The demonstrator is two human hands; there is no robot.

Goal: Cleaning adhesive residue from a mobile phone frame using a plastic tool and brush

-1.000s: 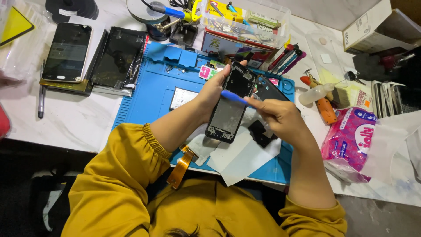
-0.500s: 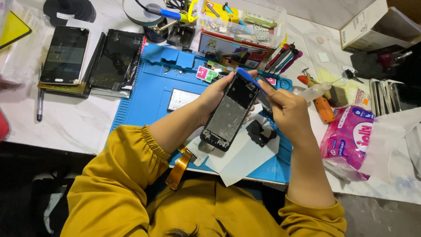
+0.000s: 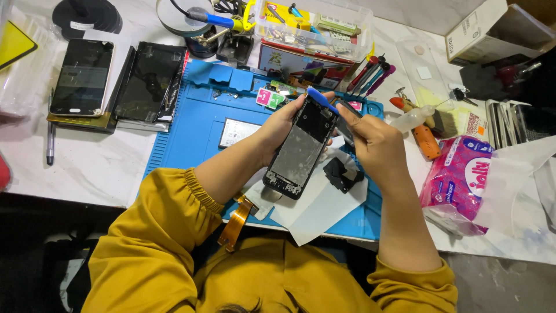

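Opened phone (image 3: 301, 148): dark frame with its grey inner plate exposed, held tilted above the middle of the blue repair mat (image 3: 185, 133), top end pointing toward the mat's far edge.
Left hand (image 3: 277, 124): fingers wrapped around the phone's left side and back, gripping it; the raised hold appeared meant to bring the top end within the tool's reach.
Right hand (image 3: 376, 145): fingers pinched on a blue pry tool (image 3: 322, 99), its flat tip touching the phone's top edge, seemingly to work at the seam there.
White paper sheets (image 3: 324, 208): lay on the mat's near edge beneath the phone, probably as a clean bed for parts.
Small black part (image 3: 341, 174): rested on the paper, just beside the right wrist.
Orange flex ribbon (image 3: 236, 223): hung over the mat's near edge.
Two dark phone panels (image 3: 116, 81): laid flat side by side toward the table's far left corner, apart from the work.
Clear plastic parts box (image 3: 315, 29): stood at the table's far edge, behind the mat.
Pink tissue pack (image 3: 457, 182): sat near the table's right edge.
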